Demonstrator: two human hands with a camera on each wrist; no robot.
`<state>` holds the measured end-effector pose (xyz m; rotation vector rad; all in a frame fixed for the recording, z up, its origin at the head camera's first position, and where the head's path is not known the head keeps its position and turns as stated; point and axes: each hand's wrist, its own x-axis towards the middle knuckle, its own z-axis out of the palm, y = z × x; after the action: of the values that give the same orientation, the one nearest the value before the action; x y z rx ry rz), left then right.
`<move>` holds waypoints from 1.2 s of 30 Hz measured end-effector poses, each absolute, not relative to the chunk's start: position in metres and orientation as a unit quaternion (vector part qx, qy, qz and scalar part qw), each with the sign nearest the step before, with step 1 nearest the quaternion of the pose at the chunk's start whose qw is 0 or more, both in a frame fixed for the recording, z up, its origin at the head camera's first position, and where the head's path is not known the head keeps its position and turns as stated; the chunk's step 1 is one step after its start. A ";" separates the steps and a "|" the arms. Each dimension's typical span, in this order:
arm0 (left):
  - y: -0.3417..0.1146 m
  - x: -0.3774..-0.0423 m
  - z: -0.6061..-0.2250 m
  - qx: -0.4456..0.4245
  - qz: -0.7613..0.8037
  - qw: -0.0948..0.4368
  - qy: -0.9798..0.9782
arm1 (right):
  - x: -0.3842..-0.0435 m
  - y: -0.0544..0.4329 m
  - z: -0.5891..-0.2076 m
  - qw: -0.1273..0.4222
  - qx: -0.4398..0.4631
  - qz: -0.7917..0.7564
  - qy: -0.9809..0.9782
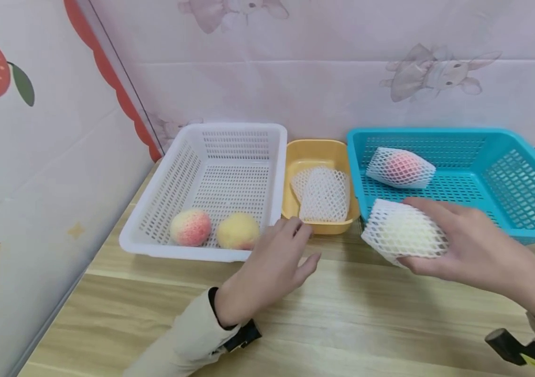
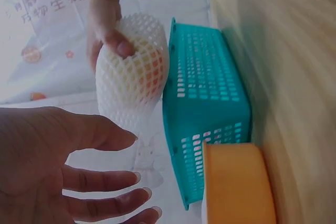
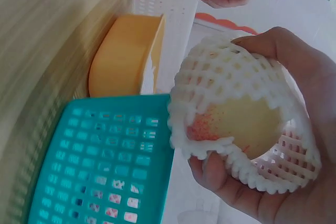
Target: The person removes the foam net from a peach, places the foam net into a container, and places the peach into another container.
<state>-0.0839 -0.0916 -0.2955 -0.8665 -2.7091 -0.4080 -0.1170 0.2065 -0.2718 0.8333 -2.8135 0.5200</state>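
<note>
My right hand (image 1: 470, 243) grips a yellow peach (image 3: 252, 124) wrapped in a white foam net sleeve (image 1: 401, 230), held at the near left corner of the blue basket (image 1: 484, 230). A red blush shows through the mesh in the left wrist view. My left hand (image 1: 272, 259) hovers by the near right corner of the white basket (image 1: 201, 254), holding nothing, its fingers loosely bent and spread. Two bare peaches lie in that basket: a pink one (image 1: 190, 228) and a yellow one (image 1: 238, 231), the latter partly overlapped by the left hand.
Between the baskets stands a yellow bin (image 1: 321, 228) with flat foam net sleeves (image 1: 325, 195) in it. A netted pink peach (image 1: 401, 167) lies at the back left of the blue basket. A printed wall covering (image 1: 319, 94) rises behind the wooden table (image 1: 342, 335).
</note>
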 end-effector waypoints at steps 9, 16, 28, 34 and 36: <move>-0.090 -0.069 -0.304 -0.312 -0.156 0.097 -0.932 | -0.105 0.198 -0.281 0.074 0.289 0.194 -0.935; -0.091 -0.062 -0.323 -0.300 -0.143 0.069 -0.941 | -0.100 0.191 -0.292 0.093 0.318 0.211 -0.920; -0.103 -0.060 -0.349 -0.263 -0.147 0.058 -0.952 | -0.087 0.176 -0.307 0.109 0.322 0.191 -0.921; -0.104 -0.060 -0.349 -0.263 -0.145 0.070 -0.951 | -0.078 0.175 -0.310 0.131 0.332 0.174 -0.918; -0.104 -0.060 -0.349 -0.263 -0.144 0.071 -0.951 | -0.074 0.174 -0.312 0.124 0.334 0.173 -0.918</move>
<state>-0.0595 -0.1039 -0.3489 -0.7897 -2.8614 -0.4343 -0.0743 0.1738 -0.3115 0.9735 -2.6777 0.5050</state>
